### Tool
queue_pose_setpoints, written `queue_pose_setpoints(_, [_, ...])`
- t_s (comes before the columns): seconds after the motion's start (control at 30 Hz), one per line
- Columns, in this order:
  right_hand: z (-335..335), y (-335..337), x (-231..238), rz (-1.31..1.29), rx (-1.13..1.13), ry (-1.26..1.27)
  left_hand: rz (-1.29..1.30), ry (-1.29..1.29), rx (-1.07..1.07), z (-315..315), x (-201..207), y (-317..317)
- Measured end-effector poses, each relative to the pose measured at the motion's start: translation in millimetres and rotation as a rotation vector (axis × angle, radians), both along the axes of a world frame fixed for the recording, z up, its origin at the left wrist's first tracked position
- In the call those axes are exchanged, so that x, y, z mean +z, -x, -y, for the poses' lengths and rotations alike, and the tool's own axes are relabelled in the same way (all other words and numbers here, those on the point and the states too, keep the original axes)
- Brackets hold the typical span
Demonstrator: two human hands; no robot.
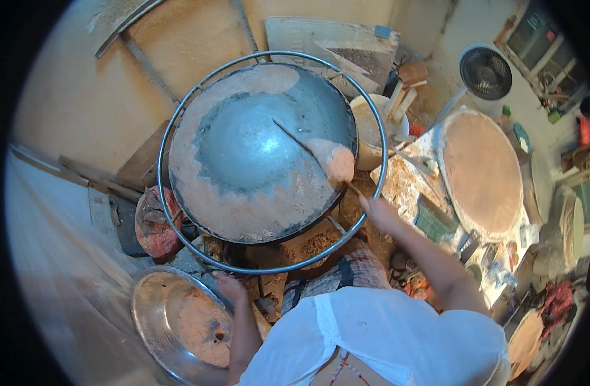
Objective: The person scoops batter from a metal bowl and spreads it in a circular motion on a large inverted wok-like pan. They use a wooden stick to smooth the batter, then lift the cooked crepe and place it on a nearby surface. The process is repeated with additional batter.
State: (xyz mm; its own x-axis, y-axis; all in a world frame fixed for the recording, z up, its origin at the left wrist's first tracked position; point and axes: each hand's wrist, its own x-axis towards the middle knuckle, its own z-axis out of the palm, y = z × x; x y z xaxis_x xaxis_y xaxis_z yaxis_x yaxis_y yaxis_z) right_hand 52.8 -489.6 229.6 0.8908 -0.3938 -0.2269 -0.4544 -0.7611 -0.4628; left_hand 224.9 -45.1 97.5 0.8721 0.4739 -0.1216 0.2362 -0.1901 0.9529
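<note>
My right hand (380,213) is closed round the handle of a thin wooden batter spreader (291,136). The spreader lies across the right side of a large round dark griddle (253,138). A pale brownish lump of batter (335,162) sits against it, near the griddle's edge. A thin coat of the same batter covers the griddle's left and front, with a ragged border; its middle and upper right show bare, shiny metal. My left hand (232,287) hangs low by the metal ring, above the basin's rim, fingers loosely stretched and nothing visible in them.
A steel basin (154,289) of batter stands at the lower left. A blue-grey metal ring (168,139) circles the griddle. A white bucket (365,154) is behind on the right. Round flatbreads (485,174) lie on the right table; a fan (485,72) stands beyond.
</note>
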Motion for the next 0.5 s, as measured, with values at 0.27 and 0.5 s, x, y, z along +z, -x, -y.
queue_pose_setpoints(0.27, [-35.2, 36.7, -10.9, -0.095, 0.024, -0.159, -0.123, -0.027, -0.243, 28.3, -12.9, -1.7])
queue_pose_setpoints(0.5, [-32.8, -41.3, 38.2, -0.114, 0.046, -0.167, -0.022, 0.368, 0.001, -5.3, 16.9, -44.7])
